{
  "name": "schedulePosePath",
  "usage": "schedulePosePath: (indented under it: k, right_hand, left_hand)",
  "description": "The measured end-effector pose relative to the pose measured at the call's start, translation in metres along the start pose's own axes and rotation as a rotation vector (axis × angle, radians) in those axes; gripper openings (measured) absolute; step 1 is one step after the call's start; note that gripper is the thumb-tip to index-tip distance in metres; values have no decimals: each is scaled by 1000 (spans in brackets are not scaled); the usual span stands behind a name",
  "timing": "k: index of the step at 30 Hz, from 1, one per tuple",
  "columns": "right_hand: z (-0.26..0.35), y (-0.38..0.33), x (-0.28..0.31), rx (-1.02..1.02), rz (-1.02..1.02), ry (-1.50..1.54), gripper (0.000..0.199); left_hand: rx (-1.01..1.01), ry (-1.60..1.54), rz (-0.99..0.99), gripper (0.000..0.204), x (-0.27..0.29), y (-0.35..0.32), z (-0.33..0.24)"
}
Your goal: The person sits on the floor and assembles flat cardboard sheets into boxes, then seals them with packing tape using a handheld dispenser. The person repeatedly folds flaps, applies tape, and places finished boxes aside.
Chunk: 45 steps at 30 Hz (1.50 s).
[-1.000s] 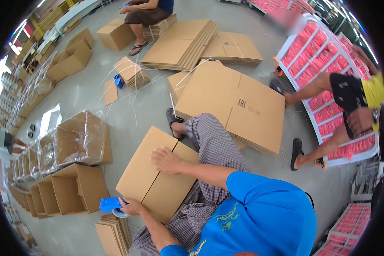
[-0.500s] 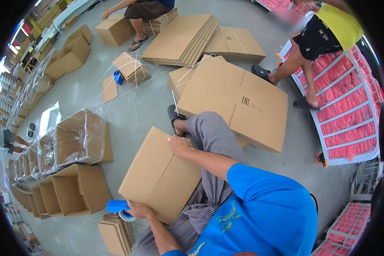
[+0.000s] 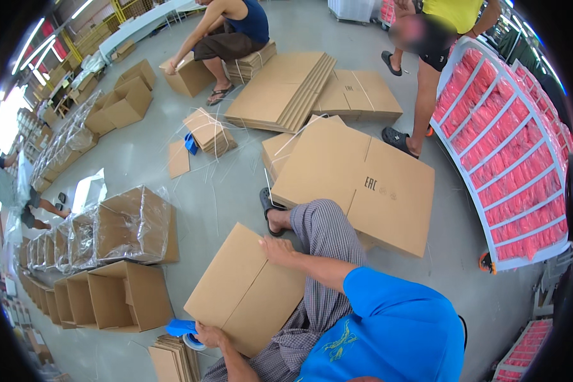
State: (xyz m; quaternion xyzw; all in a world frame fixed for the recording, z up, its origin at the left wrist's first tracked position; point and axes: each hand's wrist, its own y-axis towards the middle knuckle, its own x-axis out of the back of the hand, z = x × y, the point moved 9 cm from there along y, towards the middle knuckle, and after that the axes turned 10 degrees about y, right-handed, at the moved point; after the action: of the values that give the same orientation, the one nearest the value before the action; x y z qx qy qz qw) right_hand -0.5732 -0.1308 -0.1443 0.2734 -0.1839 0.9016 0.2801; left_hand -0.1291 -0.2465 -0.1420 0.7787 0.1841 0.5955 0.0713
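A brown cardboard box [image 3: 239, 283] with a seam across its middle rests tilted against my lap; I cannot tell how deep it is. My right hand [image 3: 277, 250] grips its far edge. At its near left corner, my left hand [image 3: 211, 335] is closed on a blue tape dispenser [image 3: 182, 327], and part of the tape roll [image 3: 195, 343] shows beneath the fingers. Some of the left fingers are hidden.
Flattened cardboard stacks [image 3: 356, 181] lie beyond my knee. Open boxes [image 3: 130, 296], some lined with plastic, line the left. A small cardboard stack [image 3: 165, 360] stands near my left hand. Right are a white cart [image 3: 500, 159] of pink bags and a person in yellow [image 3: 439, 16]. Another person [image 3: 235, 38] sits ahead.
The view has tilted upward, so things sit lower in the picture. Both hands stay on the box and dispenser. The person in yellow has shifted and no longer bends down beside the cart.
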Motion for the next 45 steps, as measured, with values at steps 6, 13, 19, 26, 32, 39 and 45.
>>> schedulePosePath:
  k: [6, 13, 19, 26, 32, 39, 45]
  right_hand:
    - [-11, -1, -25, 7, 212, -92, 39]
    - [-5, -15, -22, -16, 184, -10, 43]
    - [5, -19, -15, -5, 199, 22, 53]
    - [1, -20, -16, -68, 279, 43, 49]
    - [6, -19, -10, 2, 172, 22, 47]
    - [2, -17, -13, 36, 186, 12, 41]
    - [4, -19, -15, 80, 223, -5, 39]
  left_hand:
    - [-106, 359, 159, 26, 21, -38, -1]
    - [-168, 248, 5, 36, 90, -18, -40]
    - [-474, -121, 336, 63, 109, -82, -142]
    - [-651, -81, 611, 69, 115, -133, -211]
    - [-129, -443, 739, 37, 80, 62, -157]
    - [160, -212, 1045, 45, -109, 184, -138]
    - [-438, -22, 1139, 47, -167, 7, -168]
